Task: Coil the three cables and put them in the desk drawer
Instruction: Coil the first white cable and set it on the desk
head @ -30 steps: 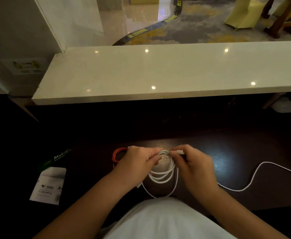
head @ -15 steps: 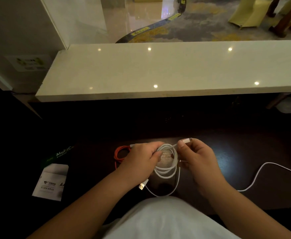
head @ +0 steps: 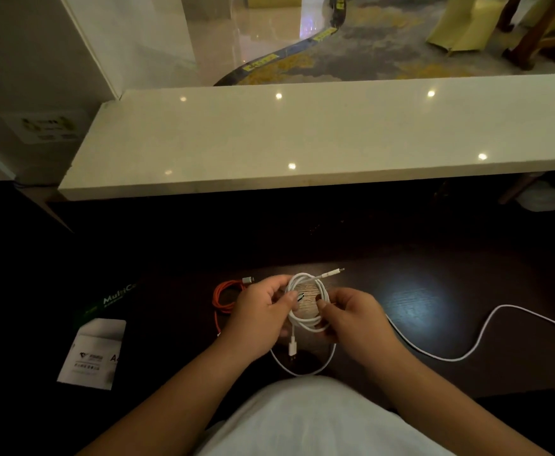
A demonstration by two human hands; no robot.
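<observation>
White charging cable nearly coiled, pinched between left hand and right hand; orange cable lies coiled, another white cable sprawls toward the bench's right edge.

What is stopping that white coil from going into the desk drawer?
No drawer shows in this view, so its path cannot be judged. The white coil is held by the left hand and right hand, with nothing between them.

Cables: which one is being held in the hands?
The coiled white cable. The orange cable and the other white cable lie on the desk.
</observation>
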